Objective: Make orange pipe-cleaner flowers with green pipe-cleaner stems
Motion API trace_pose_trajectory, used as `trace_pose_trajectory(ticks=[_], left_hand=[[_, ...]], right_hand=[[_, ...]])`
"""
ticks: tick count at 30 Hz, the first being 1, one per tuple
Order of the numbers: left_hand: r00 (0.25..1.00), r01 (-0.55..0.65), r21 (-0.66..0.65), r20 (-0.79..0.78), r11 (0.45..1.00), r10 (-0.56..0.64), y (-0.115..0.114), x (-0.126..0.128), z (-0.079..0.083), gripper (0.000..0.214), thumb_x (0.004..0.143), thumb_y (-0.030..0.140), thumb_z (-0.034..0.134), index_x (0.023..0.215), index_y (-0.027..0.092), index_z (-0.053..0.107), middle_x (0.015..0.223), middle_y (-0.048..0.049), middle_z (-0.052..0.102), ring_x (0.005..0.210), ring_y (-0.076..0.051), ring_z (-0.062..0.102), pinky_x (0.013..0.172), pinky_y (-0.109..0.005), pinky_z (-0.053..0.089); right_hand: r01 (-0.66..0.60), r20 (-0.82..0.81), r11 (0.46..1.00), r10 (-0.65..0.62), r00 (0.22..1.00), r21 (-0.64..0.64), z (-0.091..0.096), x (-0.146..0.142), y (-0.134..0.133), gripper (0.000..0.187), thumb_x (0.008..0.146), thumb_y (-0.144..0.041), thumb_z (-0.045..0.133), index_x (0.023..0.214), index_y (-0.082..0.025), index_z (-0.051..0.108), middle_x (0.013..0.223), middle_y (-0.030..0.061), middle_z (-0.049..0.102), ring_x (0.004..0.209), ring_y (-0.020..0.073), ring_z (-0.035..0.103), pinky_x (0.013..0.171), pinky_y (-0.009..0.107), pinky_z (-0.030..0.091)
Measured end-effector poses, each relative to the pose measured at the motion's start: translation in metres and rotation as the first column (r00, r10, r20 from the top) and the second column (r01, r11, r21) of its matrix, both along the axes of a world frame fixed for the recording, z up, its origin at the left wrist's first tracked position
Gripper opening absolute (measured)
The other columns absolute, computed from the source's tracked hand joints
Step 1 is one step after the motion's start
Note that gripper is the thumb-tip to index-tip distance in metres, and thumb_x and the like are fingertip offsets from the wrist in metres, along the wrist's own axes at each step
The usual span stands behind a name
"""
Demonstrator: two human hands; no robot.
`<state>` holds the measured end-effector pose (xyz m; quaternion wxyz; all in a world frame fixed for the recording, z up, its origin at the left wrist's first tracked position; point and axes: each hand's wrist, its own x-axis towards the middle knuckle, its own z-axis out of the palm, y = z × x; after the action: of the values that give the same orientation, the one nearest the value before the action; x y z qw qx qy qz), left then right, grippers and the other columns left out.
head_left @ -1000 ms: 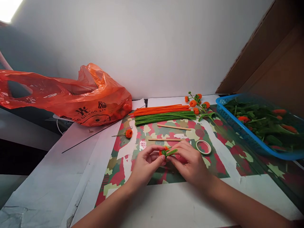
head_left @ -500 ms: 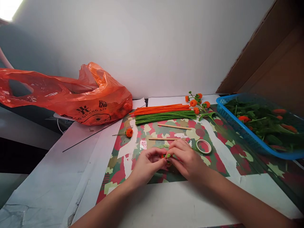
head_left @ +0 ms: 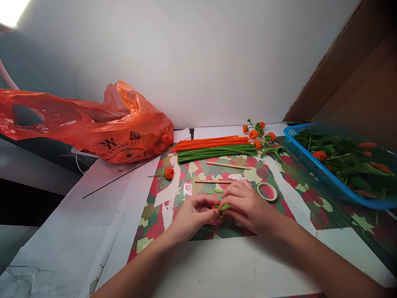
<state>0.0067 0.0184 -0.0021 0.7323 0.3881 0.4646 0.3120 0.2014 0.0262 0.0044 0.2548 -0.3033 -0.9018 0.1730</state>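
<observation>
Low over the front of the patterned mat, my left hand [head_left: 197, 213] pinches a small orange pipe-cleaner flower [head_left: 214, 206], mostly covered by the fingers. My right hand [head_left: 246, 203] meets it from the right, its thumb and fingertips closed on a light green strip [head_left: 224, 207] at the flower. Whether the strip is tape or pipe cleaner I cannot make out. Just beyond my fingers lies a pale green piece [head_left: 214, 191]. A roll of tape [head_left: 267, 185] is right of my right hand, and a wooden stick [head_left: 214, 181] lies behind the hands.
Orange pipe cleaners [head_left: 214, 142] and green pipe cleaners [head_left: 217, 152] lie behind a second stick [head_left: 228, 165]. An orange flower on wire [head_left: 169, 173] is at left, near an orange plastic bag [head_left: 133, 136]. At right are a flower spray [head_left: 253, 134] and a blue basket [head_left: 330, 174].
My right hand has shifted slightly right, away from my left. More of the light green strip now shows between the fingertips. My left hand has stayed nearly still.
</observation>
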Motion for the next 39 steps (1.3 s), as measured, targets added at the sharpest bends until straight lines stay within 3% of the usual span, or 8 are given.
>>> trace_pose_trajectory(ticks=[8, 23, 39], left_hand=[[0.996, 0.086, -0.087, -0.032, 0.993, -0.089, 0.004, -0.004, 0.004, 0.021, 0.062, 0.025, 0.080, 0.079, 0.015, 0.074, 0.066, -0.0018, 0.072, 0.061, -0.013, 0.069, 0.062, -0.022, 0.055], [0.975, 0.213, -0.059, -0.057, 0.975, -0.216, 0.005, -0.007, 0.003, 0.013, 0.066, 0.025, 0.073, 0.068, 0.013, 0.071, 0.064, -0.0037, 0.069, 0.058, -0.015, 0.066, 0.056, -0.023, 0.054], [0.953, 0.294, -0.090, -0.050, 0.952, -0.299, 0.007, -0.012, 0.006, 0.021, 0.067, 0.027, 0.075, 0.084, 0.015, 0.077, 0.065, -0.0041, 0.070, 0.056, -0.014, 0.065, 0.058, -0.023, 0.053]], right_hand=[[-0.012, -0.040, 0.999, 0.013, 0.999, 0.031, -0.001, -0.001, -0.001, 0.013, 0.090, -0.012, 0.047, 0.087, -0.019, 0.058, 0.086, 0.0031, 0.060, 0.082, 0.0160, 0.050, 0.082, 0.034, 0.032], [-0.059, -0.040, 0.998, 0.059, 0.997, 0.001, 0.002, 0.001, -0.002, 0.012, 0.086, -0.011, 0.051, 0.088, -0.020, 0.057, 0.092, 0.0036, 0.061, 0.088, 0.0164, 0.052, 0.087, 0.035, 0.033], [-0.100, -0.095, 0.994, 0.095, 0.991, -0.046, 0.003, -0.002, -0.004, 0.013, 0.085, -0.011, 0.049, 0.087, -0.019, 0.059, 0.089, 0.0042, 0.060, 0.080, 0.0160, 0.052, 0.077, 0.033, 0.035]])
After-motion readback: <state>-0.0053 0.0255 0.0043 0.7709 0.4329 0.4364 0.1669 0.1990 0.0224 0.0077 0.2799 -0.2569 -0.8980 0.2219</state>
